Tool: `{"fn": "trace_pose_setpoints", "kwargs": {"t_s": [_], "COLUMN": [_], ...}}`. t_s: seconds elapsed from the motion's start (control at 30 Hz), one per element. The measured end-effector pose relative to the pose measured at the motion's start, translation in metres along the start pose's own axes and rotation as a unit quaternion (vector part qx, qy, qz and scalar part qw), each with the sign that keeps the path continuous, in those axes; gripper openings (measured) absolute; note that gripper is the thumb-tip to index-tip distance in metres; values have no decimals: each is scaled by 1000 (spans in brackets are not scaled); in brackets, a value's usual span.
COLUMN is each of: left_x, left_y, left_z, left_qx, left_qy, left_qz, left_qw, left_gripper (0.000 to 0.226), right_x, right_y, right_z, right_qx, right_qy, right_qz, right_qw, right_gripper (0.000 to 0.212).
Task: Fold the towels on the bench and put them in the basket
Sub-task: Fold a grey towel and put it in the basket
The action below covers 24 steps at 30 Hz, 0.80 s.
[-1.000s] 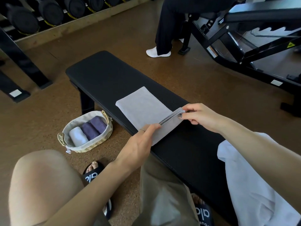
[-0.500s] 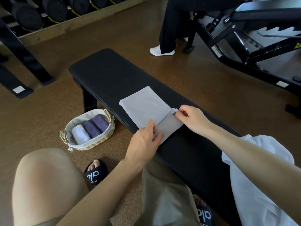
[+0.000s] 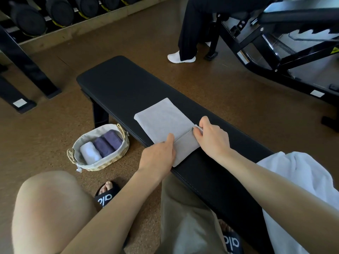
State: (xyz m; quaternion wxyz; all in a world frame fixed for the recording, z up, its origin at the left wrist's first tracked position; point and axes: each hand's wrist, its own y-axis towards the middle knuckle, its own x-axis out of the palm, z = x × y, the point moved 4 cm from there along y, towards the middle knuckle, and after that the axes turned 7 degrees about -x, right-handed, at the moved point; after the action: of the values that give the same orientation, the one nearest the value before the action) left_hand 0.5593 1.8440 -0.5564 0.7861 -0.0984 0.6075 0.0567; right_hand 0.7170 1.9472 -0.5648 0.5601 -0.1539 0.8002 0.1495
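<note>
Near edge now folded down onto grey towel (image 3: pixel 163 116); left hand (image 3: pixel 157 158) and right hand (image 3: pixel 212 138) each pinch it, I'd roll next toward basket (image 3: pixel 102 162).

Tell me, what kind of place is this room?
Most likely a gym. A long black padded bench stands on the brown floor, round black dumbbells sit on a rack along the wall, and a black metal exercise machine stands nearby.

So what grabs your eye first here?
Two bare hands, left hand and right hand, pinching the folded edge of a flat grey cloth towel on the long black padded bench. On the floor left of it, a woven oval basket holds three rolled towels.
</note>
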Motion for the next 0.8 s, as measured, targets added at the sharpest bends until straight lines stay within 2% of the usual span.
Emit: {"fn": "trace_pose_setpoints", "kwargs": {"t_s": [0.1, 0.13, 0.2, 0.27, 0.33, 0.4, 0.47, 0.6, 0.7, 0.8], "left_x": [-7, -6, -3, -5, -9, -9, -7, 3, 4, 3], "left_y": [0, 0, -1, -4, -6, -9, -15, -24, -22, -20], "left_z": [-1, 0, 3, 9, 11, 14, 16, 17, 14, 14], "left_qx": [46, 76, 160, 224, 249, 251, 242, 211, 196, 188], "left_qy": [92, 105, 124, 134, 149, 169, 159, 158, 165, 149], "left_qz": [105, 127, 134, 128, 133, 120, 115, 86, 88, 82], "left_qw": [989, 983, 970, 957, 948, 945, 950, 961, 963, 967], "left_gripper": [12, 20, 34, 34, 29, 18, 10, 42, 35, 27], "right_x": [-4, -3, -3, -3, -1, 1, -1, -6, -17, -24], "right_y": [0, 0, -1, -2, -2, -2, 0, -1, -3, -2], "right_z": [-2, -3, -4, -7, -7, -8, -9, -11, -2, 10], "right_qx": [4, -2, -30, -69, -126, -200, -270, -368, -380, -381], "right_qy": [-19, -32, -63, -91, -119, -132, -138, -112, -79, -108], "right_qz": [12, 15, 35, 67, 78, 82, 90, 73, 2, -107], "right_qw": [1000, 999, 997, 991, 982, 967, 949, 920, 922, 912], "right_gripper": [19, 18, 15, 13, 27, 41, 37, 18, 31, 60]}}
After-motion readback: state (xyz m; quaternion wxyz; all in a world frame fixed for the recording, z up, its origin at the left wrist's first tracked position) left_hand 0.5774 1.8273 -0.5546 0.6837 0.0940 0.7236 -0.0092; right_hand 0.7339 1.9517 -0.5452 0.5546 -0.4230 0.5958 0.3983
